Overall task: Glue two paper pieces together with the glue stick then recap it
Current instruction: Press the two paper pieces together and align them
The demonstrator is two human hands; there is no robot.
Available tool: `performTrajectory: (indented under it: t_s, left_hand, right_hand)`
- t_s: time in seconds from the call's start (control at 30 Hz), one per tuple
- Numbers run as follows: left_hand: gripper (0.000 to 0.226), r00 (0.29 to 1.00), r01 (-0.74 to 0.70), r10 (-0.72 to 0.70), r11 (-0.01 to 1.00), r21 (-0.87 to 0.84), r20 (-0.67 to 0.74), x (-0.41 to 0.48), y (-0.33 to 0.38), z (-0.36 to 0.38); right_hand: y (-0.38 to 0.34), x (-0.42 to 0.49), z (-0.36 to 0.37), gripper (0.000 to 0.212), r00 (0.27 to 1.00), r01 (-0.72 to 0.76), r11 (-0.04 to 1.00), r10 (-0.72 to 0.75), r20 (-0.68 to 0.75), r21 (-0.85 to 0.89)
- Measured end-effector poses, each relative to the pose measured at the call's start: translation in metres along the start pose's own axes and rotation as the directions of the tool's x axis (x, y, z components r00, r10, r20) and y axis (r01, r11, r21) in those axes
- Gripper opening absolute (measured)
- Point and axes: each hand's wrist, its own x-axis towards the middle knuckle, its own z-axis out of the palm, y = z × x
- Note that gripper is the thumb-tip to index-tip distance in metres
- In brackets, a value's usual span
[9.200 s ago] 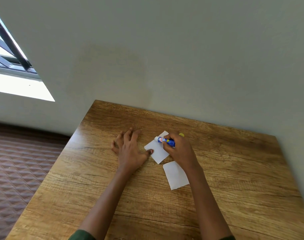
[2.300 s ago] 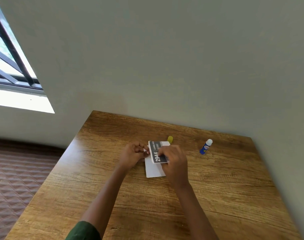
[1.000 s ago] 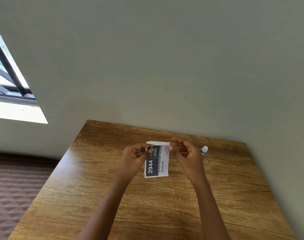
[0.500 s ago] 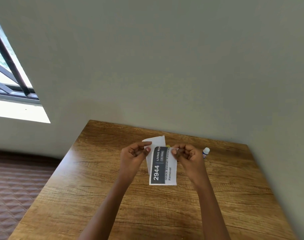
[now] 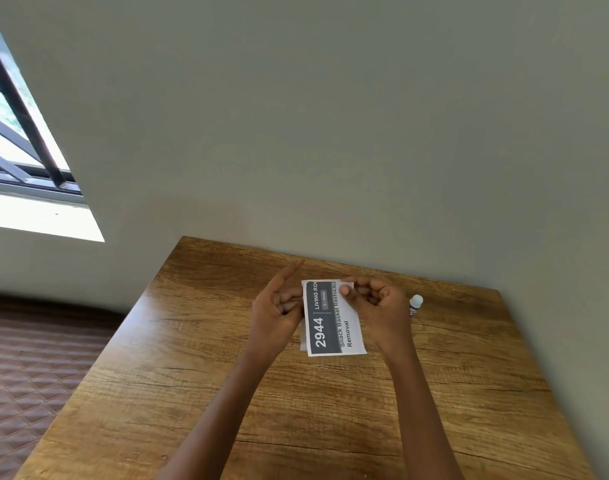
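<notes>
My left hand (image 5: pixel 278 311) and right hand (image 5: pixel 377 306) hold a thin white rectangular printed paper (image 5: pixel 334 327) above a grainy brown wooden table (image 5: pixel 226 393).
The sheet is flat and smooth, with a dark grey band reading 2944 and black lettering beside it. A plain white paper piece (image 5: pixel 302 342) sits right behind it, only a sliver showing at the lower left edge. My left fingers curl onto the sheet's left edge, the index finger straight and pointing away. My right thumb pinches the upper right corner against curled fingers. The small blue glue stick (image 5: pixel 414 305) with a rounded white top stands on the table just beyond my right hand, partly hidden by it.
</notes>
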Motion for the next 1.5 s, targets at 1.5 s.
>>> performTrajectory:
  t_s: [1.5]
  left_hand:
    - [0.065, 0.999, -0.006, 0.008, 0.999, -0.043, 0.051, 0.0007, 0.0025, -0.0021]
  right_hand:
    - [0.0019, 0.0032, 0.0003, 0.041, 0.992, 0.107, 0.986, -0.114, -0.050, -0.130]
